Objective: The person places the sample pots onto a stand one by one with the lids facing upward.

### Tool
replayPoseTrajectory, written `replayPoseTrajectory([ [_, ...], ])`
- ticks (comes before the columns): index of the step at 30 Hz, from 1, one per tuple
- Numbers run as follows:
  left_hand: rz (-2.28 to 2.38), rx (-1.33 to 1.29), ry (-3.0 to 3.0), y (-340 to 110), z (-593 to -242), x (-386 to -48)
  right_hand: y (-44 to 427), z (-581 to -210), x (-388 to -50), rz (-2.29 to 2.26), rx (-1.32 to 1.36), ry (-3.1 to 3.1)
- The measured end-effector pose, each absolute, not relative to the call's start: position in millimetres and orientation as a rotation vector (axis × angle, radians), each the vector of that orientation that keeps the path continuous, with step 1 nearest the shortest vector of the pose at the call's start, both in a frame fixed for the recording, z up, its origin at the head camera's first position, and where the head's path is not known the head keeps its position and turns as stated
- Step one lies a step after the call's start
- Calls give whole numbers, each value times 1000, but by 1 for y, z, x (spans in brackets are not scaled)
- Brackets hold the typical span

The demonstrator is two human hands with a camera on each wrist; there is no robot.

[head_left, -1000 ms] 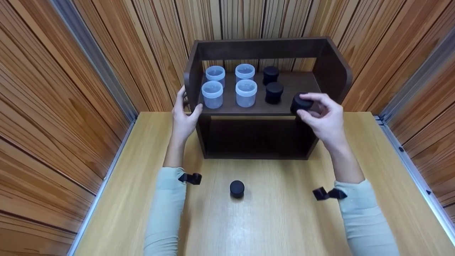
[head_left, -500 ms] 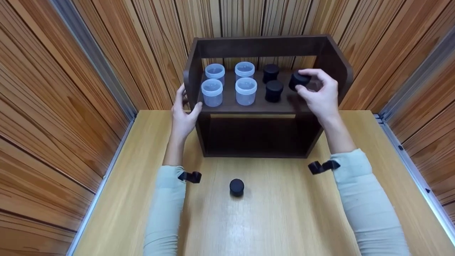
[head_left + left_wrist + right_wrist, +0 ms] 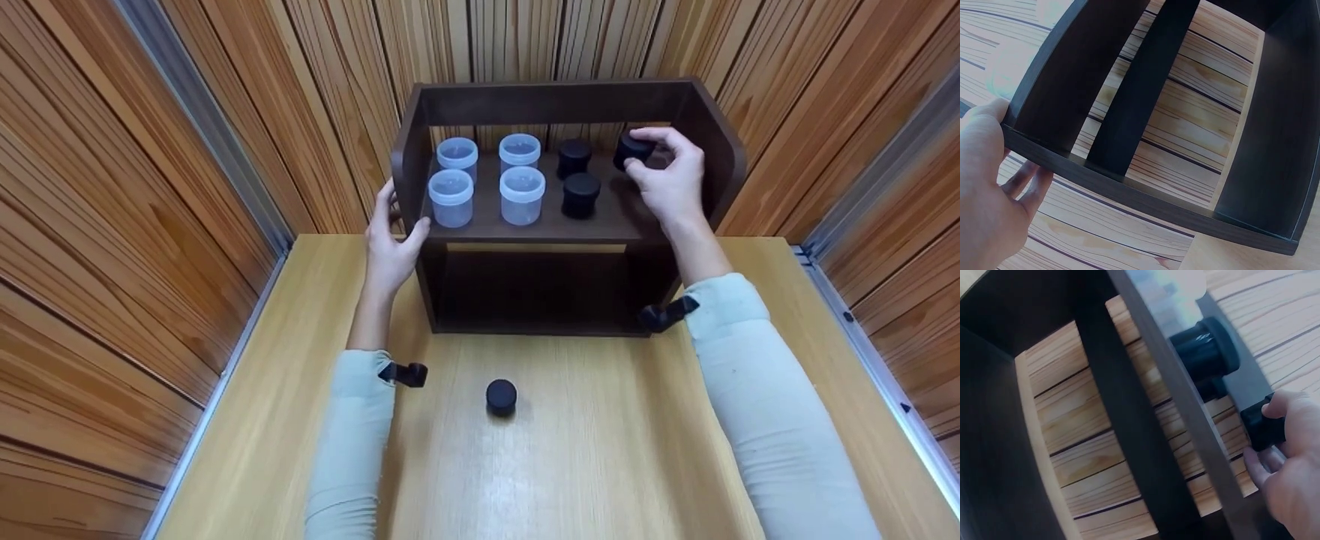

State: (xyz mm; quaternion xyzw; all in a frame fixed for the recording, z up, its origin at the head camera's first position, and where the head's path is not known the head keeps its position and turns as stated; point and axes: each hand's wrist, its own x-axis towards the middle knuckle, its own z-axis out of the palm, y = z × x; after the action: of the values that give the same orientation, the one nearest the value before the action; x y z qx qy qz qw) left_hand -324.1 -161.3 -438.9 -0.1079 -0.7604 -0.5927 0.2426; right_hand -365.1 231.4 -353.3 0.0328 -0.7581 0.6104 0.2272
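Note:
In the head view my right hand (image 3: pixel 670 176) pinches a small black lidded jar (image 3: pixel 632 150) between thumb and fingers, at the back right of the top shelf of a dark brown rack (image 3: pixel 551 231). Whether that jar touches the shelf I cannot tell. My left hand (image 3: pixel 395 244) holds the rack's left side panel, the thumb at its front edge and the other fingers behind it. Left of the pinched jar stand two more black jars, one behind (image 3: pixel 574 157) and one in front (image 3: pixel 580 195). The right wrist view shows the held jar (image 3: pixel 1264 424) beside the shelf board.
Several translucent white jars (image 3: pixel 451 199) stand on the left half of the top shelf. Another black jar (image 3: pixel 501 397) stands on the wooden table (image 3: pixel 555 465) before the rack. Wood-patterned walls (image 3: pixel 172 187) close in the back and sides.
My right hand has carried the black jar from the shelf's front right edge to its back right. My left hand has stayed on the side panel.

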Motion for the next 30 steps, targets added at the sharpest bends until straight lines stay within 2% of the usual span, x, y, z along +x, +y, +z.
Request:
replayPoseTrajectory([
  [16, -1610, -318, -2109, -157, -437, -326, 240, -362, -375, 1517, -138, -2286],
  [30, -1629, -278, -2085, -163, -439, -324, 233, -363, -378, 1438, -138, -2395],
])
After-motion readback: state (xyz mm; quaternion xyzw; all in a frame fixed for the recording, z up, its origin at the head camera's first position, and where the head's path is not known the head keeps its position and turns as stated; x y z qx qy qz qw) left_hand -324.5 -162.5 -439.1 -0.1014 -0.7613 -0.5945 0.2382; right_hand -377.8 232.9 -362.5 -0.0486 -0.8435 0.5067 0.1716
